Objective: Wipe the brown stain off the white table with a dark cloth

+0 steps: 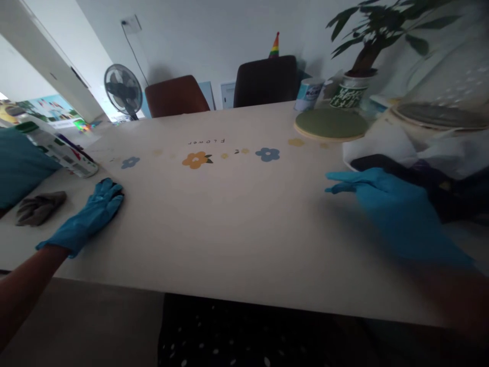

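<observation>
My left hand, in a blue glove, rests on the white table at the left, its fingers over a dark cloth that shows only at their edges. A crumpled grey-brown cloth lies to the left of it. Beside that hand a white bottle with a green cap appears tilted in the view. At the right, my right hand, also gloved in blue and partly blurred, has its fingers stretched out and slightly apart. It is nearest to a dark, bundled item whose kind I cannot make out.
A round green board, a can and a potted plant stand at the back right. White crumpled material lies near a lidded container. Two chairs, one brown, one black, and a fan are behind the table.
</observation>
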Motion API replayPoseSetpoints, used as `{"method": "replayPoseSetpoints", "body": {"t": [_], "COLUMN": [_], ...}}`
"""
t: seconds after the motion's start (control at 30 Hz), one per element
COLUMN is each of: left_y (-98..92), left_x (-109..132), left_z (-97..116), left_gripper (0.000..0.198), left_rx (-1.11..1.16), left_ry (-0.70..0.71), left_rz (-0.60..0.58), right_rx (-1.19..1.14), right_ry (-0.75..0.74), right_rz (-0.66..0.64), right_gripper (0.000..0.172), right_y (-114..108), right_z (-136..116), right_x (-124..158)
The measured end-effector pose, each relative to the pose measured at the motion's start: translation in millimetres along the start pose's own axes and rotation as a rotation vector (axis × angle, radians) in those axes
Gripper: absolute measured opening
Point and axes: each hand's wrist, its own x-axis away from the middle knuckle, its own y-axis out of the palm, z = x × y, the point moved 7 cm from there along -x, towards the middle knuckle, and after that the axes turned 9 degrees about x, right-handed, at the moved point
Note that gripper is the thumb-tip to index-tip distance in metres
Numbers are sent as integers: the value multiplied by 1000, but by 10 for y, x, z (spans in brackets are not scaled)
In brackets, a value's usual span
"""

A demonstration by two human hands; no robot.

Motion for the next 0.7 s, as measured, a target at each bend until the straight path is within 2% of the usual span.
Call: {"method": "replayPoseSetpoints", "body": {"t": [0.1, 0.2, 0.27, 0.33, 0.43, 0.47, 0.5, 0.6, 0.7], "left_y": [160, 398, 576, 761, 1033, 1102, 1167, 1385, 1556], "left_x": [319, 723, 1005, 1268, 1565, 1635, 1688, 1850, 2009], "left_z": [161, 410, 678, 1033, 1733, 2013, 2308, 3288, 4228], "left_gripper": [87, 79, 82, 93, 104, 102, 96, 77, 82], "left_rx": [-20, -53, -81, -107, -150, -154, -160, -154, -113], "left_ry": [125, 297, 471, 645, 823, 862, 885, 1015, 1146], "left_rz": [-33, -55, -45, -27, -16, -4, -1, -98, -161], "right_rx": [10, -75, -135, -169, -194, -203, -214, -232, -254], "right_ry": [-24, -20, -8, -3, -5, -4, -1, 1, 20], "right_rz": [25, 53, 64, 65, 55, 54, 54, 47, 35], "right_gripper": [41, 41, 43, 43, 43, 43, 43, 42, 38], "right_y": [18, 36, 52, 72, 106, 114, 120, 129, 108], "right_z": [18, 14, 3, -11, -25, -27, -27, -35, -24], "right_x": [-1, -9, -15, -23, -40, -46, -52, -64, -67]}}
